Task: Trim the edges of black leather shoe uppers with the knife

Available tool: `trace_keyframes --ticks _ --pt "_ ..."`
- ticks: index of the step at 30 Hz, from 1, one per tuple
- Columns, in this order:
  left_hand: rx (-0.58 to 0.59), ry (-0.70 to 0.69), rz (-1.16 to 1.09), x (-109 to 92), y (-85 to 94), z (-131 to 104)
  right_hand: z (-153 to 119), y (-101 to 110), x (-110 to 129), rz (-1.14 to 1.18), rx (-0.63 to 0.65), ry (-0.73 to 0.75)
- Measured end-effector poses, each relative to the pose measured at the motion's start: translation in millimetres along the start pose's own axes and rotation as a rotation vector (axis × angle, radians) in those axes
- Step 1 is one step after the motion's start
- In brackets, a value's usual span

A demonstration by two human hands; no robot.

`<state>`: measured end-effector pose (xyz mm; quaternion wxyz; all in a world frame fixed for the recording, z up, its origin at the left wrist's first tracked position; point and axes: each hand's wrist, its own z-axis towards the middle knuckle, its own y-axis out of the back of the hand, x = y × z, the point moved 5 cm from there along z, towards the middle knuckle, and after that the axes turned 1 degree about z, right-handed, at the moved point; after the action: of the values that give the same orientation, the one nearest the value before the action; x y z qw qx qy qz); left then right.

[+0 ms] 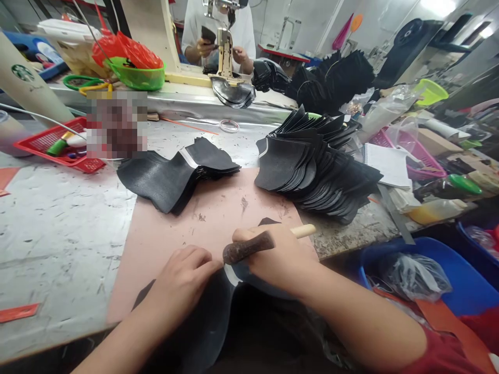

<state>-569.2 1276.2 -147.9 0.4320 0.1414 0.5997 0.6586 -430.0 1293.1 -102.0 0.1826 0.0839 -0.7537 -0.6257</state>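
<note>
A black leather piece (206, 317) with a short white strip (231, 275) lies at the table's front edge, partly over a pink mat (163, 234). My left hand (187, 275) rests on this piece, its fingertips close to the strip. My right hand (276, 254) is wrapped round a hammer; the dark head (249, 249) is just above the strip and the pale handle end (303, 230) sticks out to the right. Behind my hands lies a stack of black pieces (163, 179) with a white strip on top. A larger fanned pile (312, 166) stands to its right.
A red basket (83, 165) and green bowl (144, 78) stand at the left. A sewing machine (225, 57) is at the back, with a person (187, 31) behind it. At the right are a notebook (385, 163), pink basket (432, 166) and blue bin (460, 291).
</note>
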Motion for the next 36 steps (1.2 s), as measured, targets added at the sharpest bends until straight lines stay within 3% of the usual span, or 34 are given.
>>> trace_keyframes --ticks 3,7,11,15,20,23,28,32,36 --pt "-0.031 0.010 -0.069 1 0.5 -1 1 -2 2 -0.053 0.068 0.013" --pt "-0.089 -0.006 -0.068 1 0.5 -3 2 7 7 -0.034 0.005 0.005" --pt "-0.033 0.008 -0.034 0 0.7 -5 2 4 16 -0.049 0.085 0.065" --pt "0.028 0.044 -0.027 1 2.0 -5 1 10 19 -0.021 -0.022 0.086" --pt "0.085 0.087 -0.094 6 -1.4 -10 3 7 18 -0.047 0.079 0.066" --pt "0.118 0.107 -0.080 9 -2.8 -14 3 9 15 -0.017 -0.004 0.022" --pt "0.100 0.104 -0.142 11 1.3 -17 5 -5 11 -0.016 0.121 -0.016" --pt "0.122 0.131 -0.105 13 2.9 -20 5 -4 14 0.004 0.057 -0.038" --pt "0.130 0.133 -0.121 15 4.6 -24 6 -7 25 -0.029 0.120 0.007"
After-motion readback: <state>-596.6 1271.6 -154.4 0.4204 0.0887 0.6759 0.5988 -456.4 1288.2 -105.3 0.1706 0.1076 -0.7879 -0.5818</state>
